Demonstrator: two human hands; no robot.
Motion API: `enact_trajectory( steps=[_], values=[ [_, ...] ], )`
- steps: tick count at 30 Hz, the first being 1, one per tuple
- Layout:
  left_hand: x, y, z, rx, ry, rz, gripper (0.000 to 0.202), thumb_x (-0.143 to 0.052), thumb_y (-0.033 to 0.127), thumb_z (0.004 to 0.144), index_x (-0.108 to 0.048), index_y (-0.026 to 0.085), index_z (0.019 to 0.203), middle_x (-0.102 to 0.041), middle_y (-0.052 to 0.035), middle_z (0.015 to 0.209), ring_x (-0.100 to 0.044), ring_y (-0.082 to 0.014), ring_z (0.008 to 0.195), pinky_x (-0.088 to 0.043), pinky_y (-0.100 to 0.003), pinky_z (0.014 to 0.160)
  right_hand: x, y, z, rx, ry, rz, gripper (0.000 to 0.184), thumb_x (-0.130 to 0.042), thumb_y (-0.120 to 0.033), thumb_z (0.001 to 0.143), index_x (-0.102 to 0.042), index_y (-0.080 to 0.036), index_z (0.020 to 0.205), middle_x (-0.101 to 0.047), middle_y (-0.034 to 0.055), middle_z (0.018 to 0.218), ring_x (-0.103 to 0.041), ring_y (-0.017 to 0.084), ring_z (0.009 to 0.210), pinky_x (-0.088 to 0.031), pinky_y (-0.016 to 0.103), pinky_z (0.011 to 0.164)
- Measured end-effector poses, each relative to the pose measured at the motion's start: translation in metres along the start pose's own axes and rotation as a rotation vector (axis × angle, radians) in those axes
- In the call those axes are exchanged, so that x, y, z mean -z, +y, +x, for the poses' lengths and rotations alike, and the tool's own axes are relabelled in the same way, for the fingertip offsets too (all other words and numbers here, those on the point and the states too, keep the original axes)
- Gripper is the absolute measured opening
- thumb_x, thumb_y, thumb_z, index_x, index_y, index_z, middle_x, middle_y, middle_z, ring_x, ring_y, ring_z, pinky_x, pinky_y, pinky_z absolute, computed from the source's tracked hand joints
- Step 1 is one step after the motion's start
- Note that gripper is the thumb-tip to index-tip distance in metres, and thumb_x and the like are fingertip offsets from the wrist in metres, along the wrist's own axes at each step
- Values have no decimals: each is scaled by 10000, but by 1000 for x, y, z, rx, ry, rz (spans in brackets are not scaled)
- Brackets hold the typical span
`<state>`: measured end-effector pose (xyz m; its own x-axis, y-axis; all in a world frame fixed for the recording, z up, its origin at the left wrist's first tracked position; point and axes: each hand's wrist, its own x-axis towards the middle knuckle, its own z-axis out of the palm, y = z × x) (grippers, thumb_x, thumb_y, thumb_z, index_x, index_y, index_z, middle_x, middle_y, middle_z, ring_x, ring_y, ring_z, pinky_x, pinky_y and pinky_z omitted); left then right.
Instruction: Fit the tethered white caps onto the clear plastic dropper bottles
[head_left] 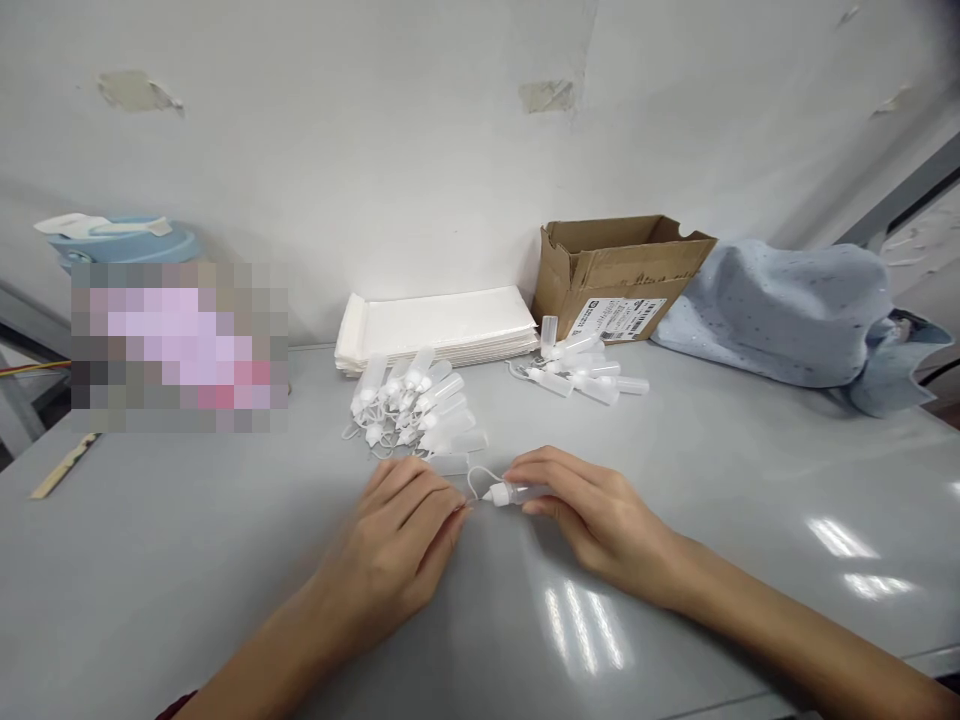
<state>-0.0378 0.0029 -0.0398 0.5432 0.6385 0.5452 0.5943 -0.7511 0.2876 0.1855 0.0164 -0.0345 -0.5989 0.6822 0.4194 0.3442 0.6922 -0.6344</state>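
My right hand (581, 505) is closed around a small translucent squeeze bottle (517, 494), which lies sideways with its white pointed nozzle facing left. From the bottle's neck a thin white cap strap (480, 470) loops over toward my left hand. The fingers of my left hand (409, 530) are pinched together at the far end of that strap, just left of the nozzle tip; the small piece between them is mostly hidden. Directly behind my left hand lies a pile of similar bottles (416, 400) with straps and white tops.
A second, smaller group of bottles (585, 370) lies by an open cardboard box (630, 270). Behind the pile is a stack of white padded envelopes (442, 325). Blue speckled cloth (780, 310) is at right. A light-blue lidded item (127, 240), partly blurred out, and a wooden strip (66, 465) are left.
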Motion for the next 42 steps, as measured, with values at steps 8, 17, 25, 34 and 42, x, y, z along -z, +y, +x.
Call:
enact_trajectory(
  steps=[8, 17, 25, 34, 42],
  values=[
    [-2, 3, 0, -37, 46, -34, 148, -542, 17, 819, -577, 155, 861, -627, -40, 729, -497, -183, 722, -422, -341, 664, 0, 0, -2, -9, -34, 25, 276, -424, -62, 887, -530, -161, 1122, -617, 110, 1020, -606, 187, 927, -540, 322, 774],
    [-6, 8, -3, -59, 24, -26, 181, -487, 23, 837, -600, 165, 830, -613, -39, 686, -522, -180, 685, -440, -336, 640, -6, 3, -6, 42, -36, 29, 312, -389, -21, 872, -533, -139, 1122, -595, 126, 1043, -593, 177, 952, -542, 291, 782],
    [8, -17, 6, 78, 234, 87, 116, -586, 77, 811, -606, 190, 794, -643, 8, 687, -547, -149, 652, -437, -308, 660, -1, 5, -1, -119, 60, -48, 482, -451, -110, 887, -303, -219, 1332, -420, 145, 1297, -474, 222, 1177, -520, 392, 898],
    [10, -49, 2, 291, 263, 298, 109, -545, 220, 871, -626, 197, 801, -680, -14, 715, -578, -174, 672, -431, -322, 644, 19, 36, 3, -314, 128, -397, 469, -448, -176, 894, -311, -161, 1342, -352, 189, 1390, -369, 307, 1290, -403, 526, 1008],
    [10, -47, -1, 291, 200, 266, 151, -506, 220, 884, -654, 193, 881, -688, -28, 744, -584, -193, 702, -431, -327, 632, 21, 56, 4, -311, 27, -515, 448, -467, -238, 902, -372, -162, 1333, -347, 204, 1416, -323, 344, 1318, -351, 552, 1025]
  ],
)
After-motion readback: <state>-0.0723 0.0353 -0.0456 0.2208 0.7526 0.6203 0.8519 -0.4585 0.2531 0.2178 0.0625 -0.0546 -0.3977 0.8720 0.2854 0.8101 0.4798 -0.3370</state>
